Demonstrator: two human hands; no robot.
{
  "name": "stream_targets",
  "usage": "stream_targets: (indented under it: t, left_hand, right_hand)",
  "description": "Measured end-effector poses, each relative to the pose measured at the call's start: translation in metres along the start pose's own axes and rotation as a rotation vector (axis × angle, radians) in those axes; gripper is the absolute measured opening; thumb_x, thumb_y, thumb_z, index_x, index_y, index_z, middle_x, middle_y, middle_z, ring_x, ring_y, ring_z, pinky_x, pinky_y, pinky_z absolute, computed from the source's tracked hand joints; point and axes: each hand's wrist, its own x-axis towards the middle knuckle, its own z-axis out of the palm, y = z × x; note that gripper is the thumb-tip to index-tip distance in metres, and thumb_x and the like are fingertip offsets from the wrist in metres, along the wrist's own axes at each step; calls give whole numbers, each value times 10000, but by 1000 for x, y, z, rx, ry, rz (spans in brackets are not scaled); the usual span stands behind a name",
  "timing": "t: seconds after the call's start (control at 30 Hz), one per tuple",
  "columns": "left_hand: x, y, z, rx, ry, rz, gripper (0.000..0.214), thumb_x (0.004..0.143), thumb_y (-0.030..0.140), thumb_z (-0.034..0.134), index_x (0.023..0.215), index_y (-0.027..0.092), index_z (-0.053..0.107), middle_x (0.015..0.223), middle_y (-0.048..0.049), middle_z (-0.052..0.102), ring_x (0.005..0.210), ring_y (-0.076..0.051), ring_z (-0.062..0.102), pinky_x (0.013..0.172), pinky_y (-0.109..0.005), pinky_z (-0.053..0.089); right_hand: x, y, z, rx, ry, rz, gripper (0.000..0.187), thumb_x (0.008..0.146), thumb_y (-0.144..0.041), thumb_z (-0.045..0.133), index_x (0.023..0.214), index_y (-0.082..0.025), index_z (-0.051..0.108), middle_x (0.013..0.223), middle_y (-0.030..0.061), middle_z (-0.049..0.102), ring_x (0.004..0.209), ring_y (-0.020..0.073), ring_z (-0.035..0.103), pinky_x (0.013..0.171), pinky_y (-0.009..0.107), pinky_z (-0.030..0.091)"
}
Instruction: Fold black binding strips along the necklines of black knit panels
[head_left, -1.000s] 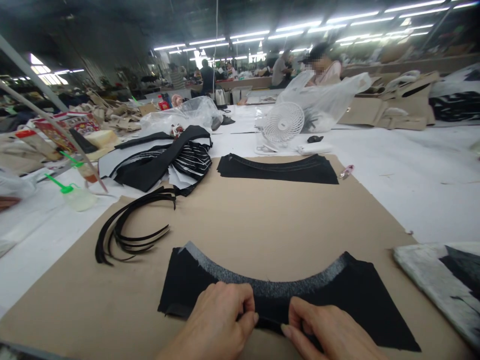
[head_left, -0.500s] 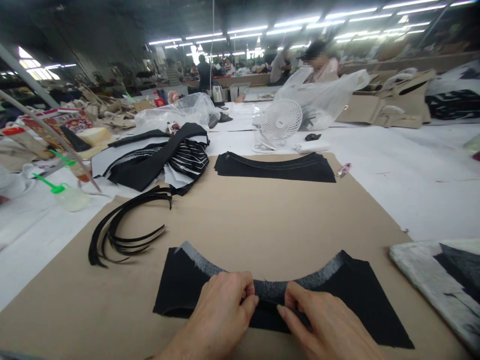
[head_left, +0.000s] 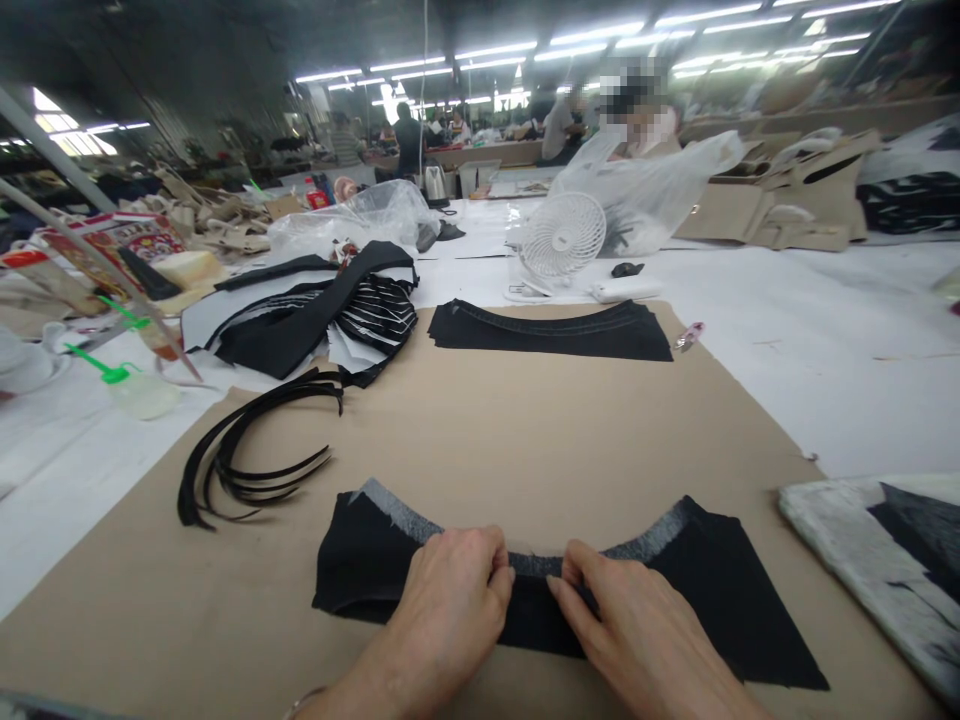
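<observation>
A black fabric piece (head_left: 739, 590) with a curved, speckled grey upper edge (head_left: 409, 515) lies in front of me on the brown board. My left hand (head_left: 457, 590) is closed in a pinch near the middle of that curve. Just to its right, my right hand (head_left: 611, 600) pinches too, thumb and forefinger together. Between the fingertips runs a black strip (head_left: 531, 584), along the lower border of the grey edge. My hands cover much of it, and I cannot tell whether it is separate or a folded part of the piece.
Curved black strips (head_left: 225, 450) lie on the brown board (head_left: 525, 430) to the left. Beyond are a black fabric stack (head_left: 551, 335), fanned black pieces (head_left: 292, 310), a white fan (head_left: 562, 235) and a glue bottle (head_left: 142, 390). A worn pale slab (head_left: 840, 540) sits at right.
Both hands have moved slightly away from me, bringing the black strip up against the grey edge. Less of the grey shows between them. The fabric's left end has lifted and shifted a little.
</observation>
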Motion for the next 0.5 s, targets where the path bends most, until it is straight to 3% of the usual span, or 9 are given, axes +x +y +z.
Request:
stream_targets:
  t: [0.37,0.5]
  left_hand:
    - [-5,-5,-5,4,30,73,282,889,241,397,702,206,605,646,-5,624,618,-148,552,572,-263,263]
    - [-13,-6,-15,-82,-5,63,180,854,256,476,754,217,620,654,23,612,635,-134,539,582,-245,276]
  right_hand:
    - [-4,-2,-6,-10,-17,-9,203,935,-170,400,825,-215,565,726,31,682,704,243,670,546,293,238]
    - [-8,-1,-8,-3,-43,-18,192,928,-188,411,808,-217,558,717,26,672,690,228,658,549,286,242]
